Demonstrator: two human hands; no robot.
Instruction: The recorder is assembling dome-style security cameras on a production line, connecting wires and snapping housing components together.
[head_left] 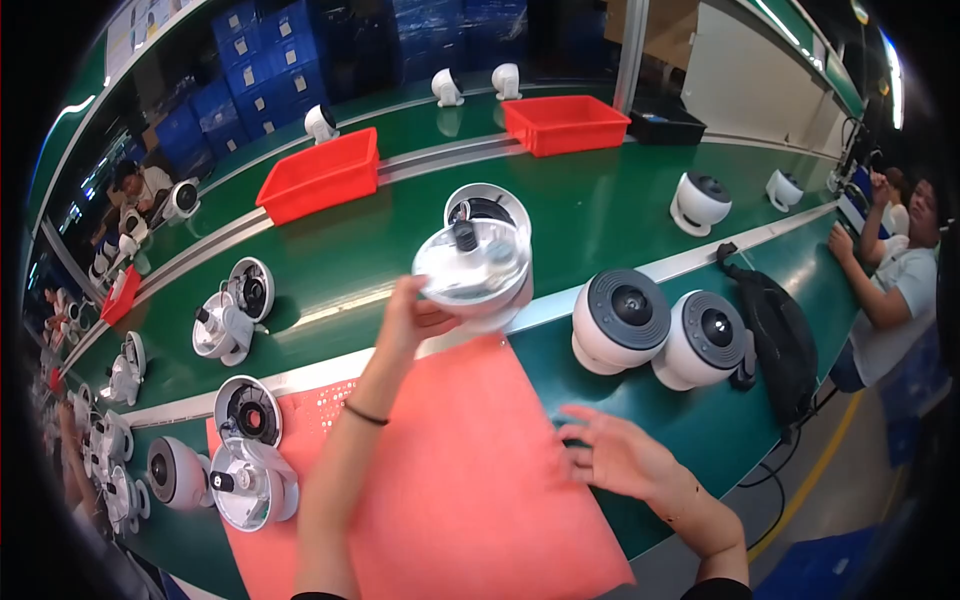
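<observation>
My left hand (408,315) grips the near edge of an opened white camera housing (470,270) at the edge of the green belt. Its clear-covered half with a black lens barrel faces up, and a second round shell stands behind it. My right hand (622,455) hovers by the right edge of a pink mat (450,450), fingers spread, holding nothing. Beyond it stand two closed white cameras, the left one (620,320) and the right one (700,340), each with a grey face. Another opened camera (250,470) lies on the mat's left side.
A red bin (322,175) and another red bin (566,124) stand beyond the belt (600,200). More cameras, such as a closed one (700,203), sit along it. A black bag (780,340) lies at right. A co-worker (890,260) sits at far right.
</observation>
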